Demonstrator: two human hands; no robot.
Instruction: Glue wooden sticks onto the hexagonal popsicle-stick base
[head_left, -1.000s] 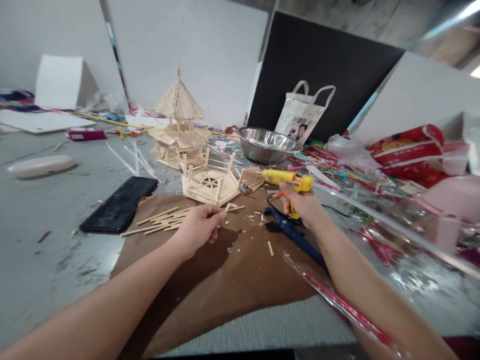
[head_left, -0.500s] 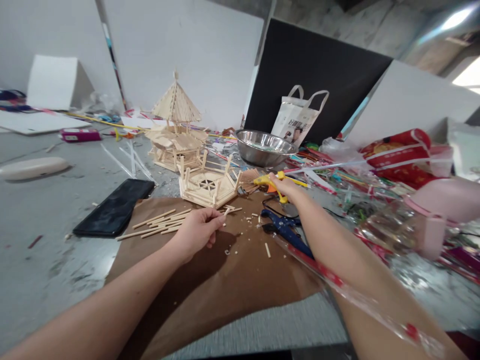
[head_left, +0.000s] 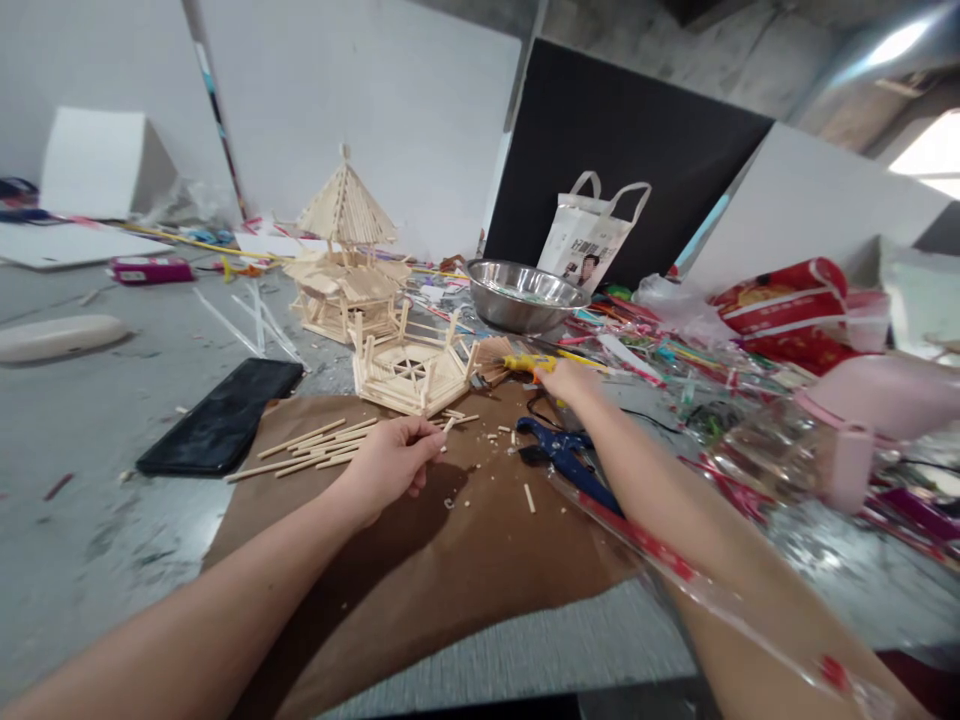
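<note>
My left hand (head_left: 401,455) is closed, pinching a short piece of wooden stick (head_left: 448,426) between thumb and fingertips above the brown sheet. Beyond it stands a hexagonal wooden stick frame (head_left: 411,372) with short posts and a spoked centre. My right hand (head_left: 564,380) is closed round a yellow hot glue gun (head_left: 525,363), whose nozzle points left near a small tan card piece (head_left: 492,352). Its handle is mostly hidden by the fingers. Several loose wooden sticks (head_left: 315,445) lie left of my left hand. Blue-handled cutters (head_left: 562,450) lie below my right wrist.
A stick pagoda (head_left: 346,250) stands behind the frame. A black phone (head_left: 221,415) lies at the left edge of the brown sheet (head_left: 420,590). Behind are a steel bowl (head_left: 525,312) and white bag (head_left: 589,235); a pink-lidded jug (head_left: 847,430) and plastic clutter fill the right.
My right hand has lowered and turned the glue gun, so it now sits flatter by the card piece. My left hand keeps its pinch on the stick piece. The view has shifted slightly.
</note>
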